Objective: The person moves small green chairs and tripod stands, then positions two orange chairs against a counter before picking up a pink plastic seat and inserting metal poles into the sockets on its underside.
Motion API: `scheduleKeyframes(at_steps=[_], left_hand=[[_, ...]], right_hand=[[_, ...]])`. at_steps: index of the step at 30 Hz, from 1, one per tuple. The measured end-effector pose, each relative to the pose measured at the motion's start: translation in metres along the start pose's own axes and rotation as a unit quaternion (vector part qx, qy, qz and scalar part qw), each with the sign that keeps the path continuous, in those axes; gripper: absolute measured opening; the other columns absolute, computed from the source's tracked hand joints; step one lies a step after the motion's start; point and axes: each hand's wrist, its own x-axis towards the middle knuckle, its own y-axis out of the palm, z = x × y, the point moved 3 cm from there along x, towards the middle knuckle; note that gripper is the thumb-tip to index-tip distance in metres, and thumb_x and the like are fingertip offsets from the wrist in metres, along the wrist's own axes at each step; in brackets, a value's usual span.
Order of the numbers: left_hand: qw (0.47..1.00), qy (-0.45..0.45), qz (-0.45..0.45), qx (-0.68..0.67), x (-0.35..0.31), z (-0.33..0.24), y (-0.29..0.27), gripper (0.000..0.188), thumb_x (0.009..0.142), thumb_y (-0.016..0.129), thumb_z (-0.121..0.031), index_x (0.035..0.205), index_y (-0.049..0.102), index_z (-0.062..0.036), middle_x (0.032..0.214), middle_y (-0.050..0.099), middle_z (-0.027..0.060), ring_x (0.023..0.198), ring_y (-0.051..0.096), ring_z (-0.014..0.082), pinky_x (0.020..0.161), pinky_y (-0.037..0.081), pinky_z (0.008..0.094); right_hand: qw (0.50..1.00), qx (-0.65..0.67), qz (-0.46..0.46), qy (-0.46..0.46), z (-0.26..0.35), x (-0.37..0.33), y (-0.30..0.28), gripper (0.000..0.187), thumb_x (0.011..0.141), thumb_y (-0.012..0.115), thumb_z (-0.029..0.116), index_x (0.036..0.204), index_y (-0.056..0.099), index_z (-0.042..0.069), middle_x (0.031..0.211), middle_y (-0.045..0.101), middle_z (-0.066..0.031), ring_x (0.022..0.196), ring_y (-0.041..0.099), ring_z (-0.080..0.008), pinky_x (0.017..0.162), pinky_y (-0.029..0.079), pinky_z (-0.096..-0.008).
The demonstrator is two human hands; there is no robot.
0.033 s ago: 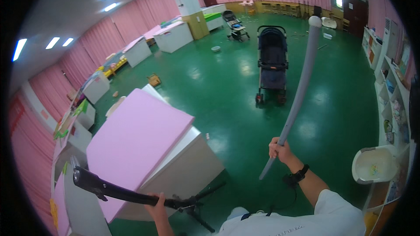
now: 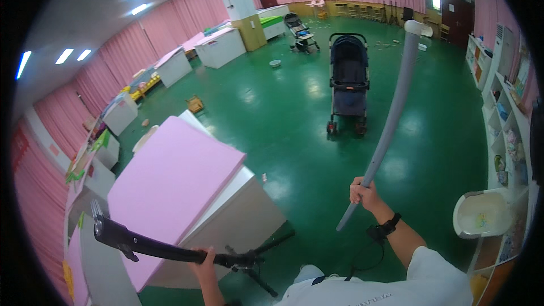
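Nothing moved since earlier frame: both hands, both poles, same pose.

Head view: right hand [image 2: 365, 192] wrapped tight round grey tube [image 2: 390, 124] near its lower end; tube's long axis rises up and away over green floor [image 2: 294, 130], toward stroller [image 2: 348, 82]. Left hand [image 2: 205, 260] fisted on black pole [image 2: 153, 245]; pole runs left, beside pink-topped worktop [image 2: 170, 187]. Pole's near end joins tripod-like legs, junction hard to make out. Left forearm cut off at lower edge.
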Motion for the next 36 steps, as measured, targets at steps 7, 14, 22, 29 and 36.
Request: scheduleKeyframes(at_steps=[7, 14, 22, 29, 36], left_hand=[[0.995, -0.019, 0.081, -0.061, 0.075, 0.057, 0.180, 0.019, 0.071, 0.073, -0.004, 0.073, 0.054, -0.0037, 0.070, 0.052, 0.0020, 0.066, 0.051, 0.0118, 0.062, 0.043, 0.0270], [0.980, -0.057, 0.152, -0.114, 0.159, 0.084, 0.390, 0.018, 0.073, 0.071, 0.000, 0.072, 0.053, -0.0045, 0.069, 0.051, 0.0002, 0.063, 0.050, 0.0100, 0.060, 0.042, 0.0245], [0.965, -0.043, 0.231, -0.119, 0.287, 0.090, 0.547, 0.019, 0.073, 0.068, 0.005, 0.075, 0.051, -0.0047, 0.072, 0.053, 0.0041, 0.067, 0.054, 0.0141, 0.064, 0.046, 0.0291], [0.982, -0.030, 0.153, -0.104, 0.444, 0.106, 0.664, 0.017, 0.075, 0.066, 0.003, 0.076, 0.051, -0.0038, 0.070, 0.052, 0.0039, 0.065, 0.052, 0.0143, 0.066, 0.044, 0.0293], [0.991, -0.001, 0.099, -0.092, 0.615, 0.106, 0.755, 0.018, 0.076, 0.065, 0.004, 0.075, 0.049, -0.0053, 0.071, 0.050, 0.0021, 0.066, 0.050, 0.0130, 0.066, 0.043, 0.0289]], right_hand=[[0.988, -0.030, -0.151, -0.025, 0.005, 0.049, -0.099, 0.025, 0.082, 0.056, 0.007, 0.059, 0.049, 0.006, 0.047, 0.046, -0.0042, 0.041, 0.047, -0.0142, 0.046, 0.045, -0.0311], [0.973, -0.115, -0.176, -0.096, 0.027, 0.168, -0.202, 0.025, 0.079, 0.057, 0.012, 0.058, 0.046, 0.006, 0.048, 0.044, -0.0034, 0.044, 0.047, -0.0134, 0.047, 0.046, -0.0299], [0.957, -0.161, -0.214, -0.109, 0.036, 0.333, -0.269, 0.021, 0.076, 0.059, 0.010, 0.059, 0.049, 0.005, 0.050, 0.047, -0.0030, 0.046, 0.048, -0.0127, 0.049, 0.045, -0.0287], [0.953, -0.201, -0.208, -0.084, 0.002, 0.519, -0.322, 0.019, 0.075, 0.058, 0.008, 0.058, 0.050, 0.003, 0.050, 0.048, -0.0041, 0.044, 0.047, -0.0123, 0.048, 0.044, -0.0269], [0.964, -0.187, -0.163, -0.095, -0.025, 0.737, -0.363, 0.017, 0.074, 0.062, 0.005, 0.059, 0.051, 0.004, 0.051, 0.048, -0.0020, 0.048, 0.048, -0.0113, 0.048, 0.040, -0.0263]])
